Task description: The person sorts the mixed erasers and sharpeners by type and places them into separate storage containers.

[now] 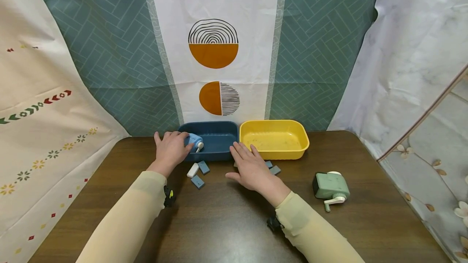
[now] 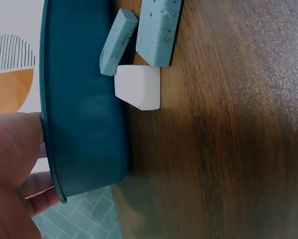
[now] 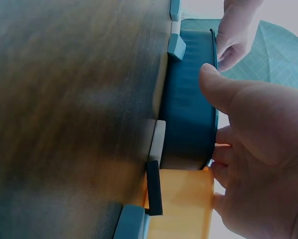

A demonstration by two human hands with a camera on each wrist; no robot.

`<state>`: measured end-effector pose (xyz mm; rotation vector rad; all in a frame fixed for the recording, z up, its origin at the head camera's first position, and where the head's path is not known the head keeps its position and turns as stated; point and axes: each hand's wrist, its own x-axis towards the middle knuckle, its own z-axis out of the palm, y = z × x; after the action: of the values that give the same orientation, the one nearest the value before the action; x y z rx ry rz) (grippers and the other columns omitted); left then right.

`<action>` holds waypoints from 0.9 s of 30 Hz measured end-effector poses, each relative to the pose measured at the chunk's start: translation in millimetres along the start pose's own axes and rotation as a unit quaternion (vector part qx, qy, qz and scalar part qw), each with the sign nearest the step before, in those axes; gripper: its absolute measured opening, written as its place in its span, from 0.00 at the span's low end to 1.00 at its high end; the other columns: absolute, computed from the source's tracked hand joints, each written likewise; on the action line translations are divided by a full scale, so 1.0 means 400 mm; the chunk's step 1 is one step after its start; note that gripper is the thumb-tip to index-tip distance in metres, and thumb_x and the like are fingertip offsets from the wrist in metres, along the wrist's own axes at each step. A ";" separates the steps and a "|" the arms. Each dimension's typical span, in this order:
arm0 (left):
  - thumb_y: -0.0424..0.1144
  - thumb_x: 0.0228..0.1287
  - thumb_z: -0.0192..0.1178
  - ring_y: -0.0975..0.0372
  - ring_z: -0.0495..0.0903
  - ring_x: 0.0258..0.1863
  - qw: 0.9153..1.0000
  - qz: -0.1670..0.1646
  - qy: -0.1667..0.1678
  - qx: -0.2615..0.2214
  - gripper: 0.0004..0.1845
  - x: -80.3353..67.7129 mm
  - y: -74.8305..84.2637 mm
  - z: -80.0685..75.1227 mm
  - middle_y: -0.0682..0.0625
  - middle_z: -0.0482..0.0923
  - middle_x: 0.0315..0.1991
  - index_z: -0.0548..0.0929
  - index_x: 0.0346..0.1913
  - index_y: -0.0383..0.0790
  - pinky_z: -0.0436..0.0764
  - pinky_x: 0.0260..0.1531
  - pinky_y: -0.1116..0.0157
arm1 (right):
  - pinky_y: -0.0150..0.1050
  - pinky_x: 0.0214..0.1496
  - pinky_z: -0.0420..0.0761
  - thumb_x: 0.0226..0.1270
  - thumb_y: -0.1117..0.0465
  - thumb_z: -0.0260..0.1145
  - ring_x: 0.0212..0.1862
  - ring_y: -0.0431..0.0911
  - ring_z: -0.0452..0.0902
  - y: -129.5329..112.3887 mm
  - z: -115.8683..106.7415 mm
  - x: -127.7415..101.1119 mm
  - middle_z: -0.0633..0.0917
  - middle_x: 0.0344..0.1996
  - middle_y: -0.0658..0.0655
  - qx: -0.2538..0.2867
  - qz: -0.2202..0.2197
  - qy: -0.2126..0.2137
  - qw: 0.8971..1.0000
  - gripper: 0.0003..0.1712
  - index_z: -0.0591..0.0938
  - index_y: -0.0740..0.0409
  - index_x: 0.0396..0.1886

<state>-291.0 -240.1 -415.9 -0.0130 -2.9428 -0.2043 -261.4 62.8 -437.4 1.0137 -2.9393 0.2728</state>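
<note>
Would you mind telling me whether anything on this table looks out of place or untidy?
Yes: several small blocks lie scattered on the table in front of the blue tub and the yellow tub, at odd angles. The green grinder stands alone on the right.

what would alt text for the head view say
A left hand grips a light blue toy over a dark blue plastic tray, while the right hand lies flat beside a yellow plastic tray on a brown wooden table.

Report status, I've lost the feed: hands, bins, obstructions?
Left hand grips blue toy over blue bin. Right hand open, fingers at bin rims. Small blocks below.
</note>
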 end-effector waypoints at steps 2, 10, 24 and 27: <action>0.51 0.82 0.65 0.34 0.68 0.74 1.000 0.002 0.003 -0.001 0.29 -0.001 -0.004 0.001 0.31 0.76 0.73 0.81 0.75 0.37 0.38 0.78 0.24 | 0.58 0.89 0.42 0.82 0.32 0.63 0.90 0.54 0.44 -0.003 -0.004 0.000 0.53 0.90 0.60 -0.004 0.002 -0.001 1.000 0.54 0.56 0.58 0.91; 0.52 0.82 0.65 0.36 0.70 0.75 1.000 0.010 0.018 -0.014 0.27 -0.008 -0.012 0.000 0.34 0.77 0.74 0.83 0.73 0.38 0.39 0.78 0.25 | 0.58 0.89 0.42 0.82 0.33 0.64 0.90 0.54 0.44 -0.014 -0.017 -0.006 0.54 0.90 0.60 -0.006 0.005 0.000 1.000 0.54 0.57 0.59 0.91; 0.53 0.84 0.61 0.38 0.72 0.75 0.999 0.025 0.027 -0.010 0.30 -0.038 -0.015 0.000 0.35 0.76 0.75 0.79 0.76 0.37 0.42 0.79 0.26 | 0.58 0.89 0.41 0.82 0.34 0.64 0.90 0.55 0.44 -0.013 -0.012 -0.005 0.54 0.90 0.61 -0.004 0.007 0.003 1.000 0.54 0.57 0.59 0.91; 0.54 0.85 0.60 0.38 0.71 0.76 0.999 0.021 0.027 -0.009 0.32 -0.049 -0.013 0.004 0.34 0.74 0.77 0.77 0.78 0.35 0.44 0.79 0.26 | 0.58 0.89 0.41 0.82 0.33 0.64 0.90 0.55 0.44 -0.014 -0.012 -0.005 0.54 0.90 0.61 -0.005 0.008 0.001 1.000 0.54 0.56 0.59 0.91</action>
<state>-272.1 -245.0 -421.9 -0.0722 -2.8847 -0.2220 -256.5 60.6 -431.9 0.9897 -2.9450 0.2589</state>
